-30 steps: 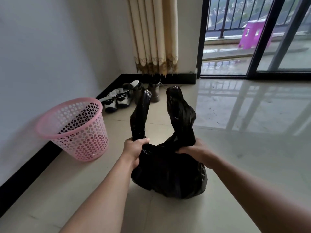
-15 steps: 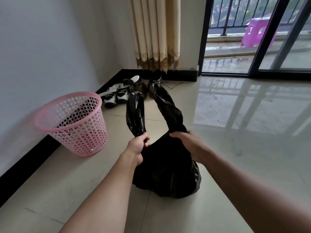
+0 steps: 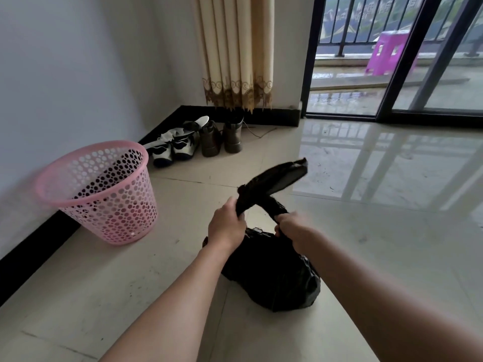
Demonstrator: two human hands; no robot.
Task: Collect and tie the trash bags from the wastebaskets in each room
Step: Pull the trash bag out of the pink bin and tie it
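A full black trash bag (image 3: pixel 274 273) sits on the tiled floor in front of me. Its two top flaps are twisted into strips and crossed above the bag. My left hand (image 3: pixel 226 226) grips one strip, whose loose end (image 3: pixel 282 173) points up to the right. My right hand (image 3: pixel 292 228) grips the other strip close to the bag's neck. A pink perforated wastebasket (image 3: pixel 104 194) stands to the left against the wall, with no bag visible inside.
Several shoes and boots (image 3: pixel 198 142) lie in the corner under a beige curtain (image 3: pixel 235 53). A black skirting runs along the white wall. Sliding glass doors (image 3: pixel 386 74) at the back right show a balcony with a purple stool (image 3: pixel 389 53).
The two upright bag flaps have been brought down and crossed over each other. My hands have moved closer together above the bag. The view has shifted a little.
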